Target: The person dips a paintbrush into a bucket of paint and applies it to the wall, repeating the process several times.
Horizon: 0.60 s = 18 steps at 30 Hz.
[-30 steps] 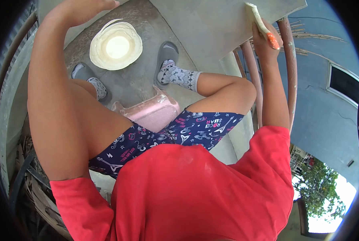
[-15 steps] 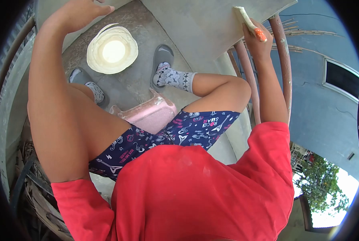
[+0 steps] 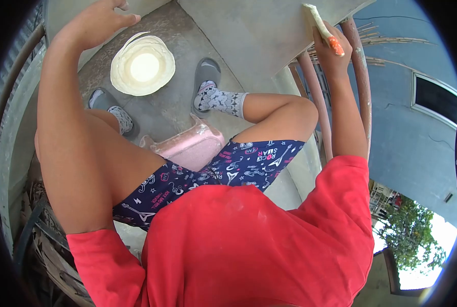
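Observation:
My right hand [image 3: 333, 53] is wrapped round a paintbrush [image 3: 320, 25] with a cream-smeared body and an orange handle end. The brush lies right at the grey panel [image 3: 249, 30], close to its right edge, its bristles mostly hidden. At the upper left, my left hand [image 3: 98, 23] is held out with thumb and fingers apart, holding nothing; part of it is cut off by the frame. Below and to the right of that hand, a round tub [image 3: 121, 79] of cream-coloured paint stands on the floor, its rim crusted and uneven.
A pink plastic stool [image 3: 192, 146] is under me, between my legs. My feet in grey slippers [image 3: 207, 77] flank the paint tub. Brownish-pink poles [image 3: 359, 66] rise beside my right arm, with thin sticks [image 3: 376, 41] behind. Dry husks [image 3: 54, 256] lie at the lower left.
My right hand and the paintbrush have shifted slightly to the right along the panel. My left hand has dropped a little lower and to the left in view.

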### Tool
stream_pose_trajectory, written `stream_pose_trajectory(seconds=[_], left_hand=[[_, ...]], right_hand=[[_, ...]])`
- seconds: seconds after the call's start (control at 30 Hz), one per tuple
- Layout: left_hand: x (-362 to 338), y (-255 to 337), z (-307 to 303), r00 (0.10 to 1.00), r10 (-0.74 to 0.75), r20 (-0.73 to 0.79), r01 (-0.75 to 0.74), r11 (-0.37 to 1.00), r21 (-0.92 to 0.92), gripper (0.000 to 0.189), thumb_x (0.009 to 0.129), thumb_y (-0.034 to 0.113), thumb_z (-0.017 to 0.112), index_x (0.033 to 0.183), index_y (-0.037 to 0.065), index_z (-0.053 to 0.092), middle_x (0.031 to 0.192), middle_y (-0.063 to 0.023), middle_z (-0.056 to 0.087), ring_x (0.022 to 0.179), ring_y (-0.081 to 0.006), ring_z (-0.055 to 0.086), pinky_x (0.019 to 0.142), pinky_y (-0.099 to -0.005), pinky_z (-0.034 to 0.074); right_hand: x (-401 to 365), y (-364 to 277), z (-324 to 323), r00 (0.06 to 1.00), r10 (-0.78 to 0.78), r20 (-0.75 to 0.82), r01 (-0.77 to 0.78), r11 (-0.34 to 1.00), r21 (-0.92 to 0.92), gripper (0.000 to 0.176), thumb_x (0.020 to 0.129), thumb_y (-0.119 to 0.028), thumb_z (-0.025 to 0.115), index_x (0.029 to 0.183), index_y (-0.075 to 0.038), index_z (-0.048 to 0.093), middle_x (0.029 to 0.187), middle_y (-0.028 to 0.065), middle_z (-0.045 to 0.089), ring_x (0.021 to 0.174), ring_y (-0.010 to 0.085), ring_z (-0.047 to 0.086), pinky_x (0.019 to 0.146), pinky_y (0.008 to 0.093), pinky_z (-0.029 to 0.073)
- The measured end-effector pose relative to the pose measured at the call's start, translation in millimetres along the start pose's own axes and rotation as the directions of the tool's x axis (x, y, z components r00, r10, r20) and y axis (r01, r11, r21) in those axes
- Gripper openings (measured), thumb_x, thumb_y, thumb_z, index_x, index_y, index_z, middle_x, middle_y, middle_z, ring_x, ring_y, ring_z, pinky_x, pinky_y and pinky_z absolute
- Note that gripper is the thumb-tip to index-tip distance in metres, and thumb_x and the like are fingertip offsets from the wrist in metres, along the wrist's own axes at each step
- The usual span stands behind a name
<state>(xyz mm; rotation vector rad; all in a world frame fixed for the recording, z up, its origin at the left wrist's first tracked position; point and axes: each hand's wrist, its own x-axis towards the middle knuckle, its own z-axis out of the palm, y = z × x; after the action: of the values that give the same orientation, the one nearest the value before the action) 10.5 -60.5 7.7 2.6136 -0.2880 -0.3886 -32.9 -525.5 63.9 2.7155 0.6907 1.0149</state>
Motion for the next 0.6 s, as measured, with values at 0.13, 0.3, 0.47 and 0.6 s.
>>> stream_pose_trajectory(seconds=[0.13,0.3,0.47,0.6], left_hand=[[1,-5,-2,0.998,-0.002,-0.055,0.003,1.0,0.026,0.065,0.085,0.048,0.061,0.131,0.002,0.053,0.121,-0.0253,0.057,0.113,-0.035,0.056,0.098,-0.0397,0.042],[-2,0,-5,1.0,-0.007,-0.025,0.007,1.0,0.005,0.064,0.085,0.047,0.061,0.13,0.002,0.053,0.12,-0.0254,0.058,0.112,-0.0351,0.057,0.097,-0.0396,0.042],[-1,-3,-5,0.999,0.018,-0.027,-0.019,1.0,-0.013,0.063,0.085,0.046,0.061,0.13,0.002,0.053,0.118,-0.0252,0.059,0.111,-0.0352,0.057,0.097,-0.0396,0.042],[-3,-3,-7,1.0,-0.005,-0.027,0.005,1.0,-0.008,0.063,0.086,0.046,0.061,0.129,0.001,0.053,0.117,-0.0258,0.059,0.111,-0.0352,0.057,0.097,-0.0394,0.042]], right_hand=[[32,-9,-25,0.984,-0.026,-0.174,0.026,1.0,-0.005,0.016,0.077,-0.01,0.072,0.092,-0.003,0.07,0.078,0.0094,0.068,0.065,0.0256,0.065,0.06,0.0337,0.053],[-7,-25,-9,0.949,0.019,0.316,-0.025,1.0,0.015,0.018,0.083,-0.016,0.071,0.098,-0.006,0.07,0.086,0.0129,0.069,0.077,0.0274,0.068,0.07,0.0327,0.053],[47,25,-36,0.989,0.129,0.069,-0.132,0.99,0.039,0.023,0.08,-0.022,0.073,0.1,-0.01,0.071,0.091,0.0074,0.071,0.078,0.0265,0.068,0.07,0.0327,0.054],[97,14,-77,0.976,-0.131,-0.175,0.085,0.965,-0.25,0.019,0.08,-0.01,0.072,0.097,-0.004,0.069,0.084,0.0127,0.068,0.074,0.0281,0.066,0.066,0.036,0.051]])
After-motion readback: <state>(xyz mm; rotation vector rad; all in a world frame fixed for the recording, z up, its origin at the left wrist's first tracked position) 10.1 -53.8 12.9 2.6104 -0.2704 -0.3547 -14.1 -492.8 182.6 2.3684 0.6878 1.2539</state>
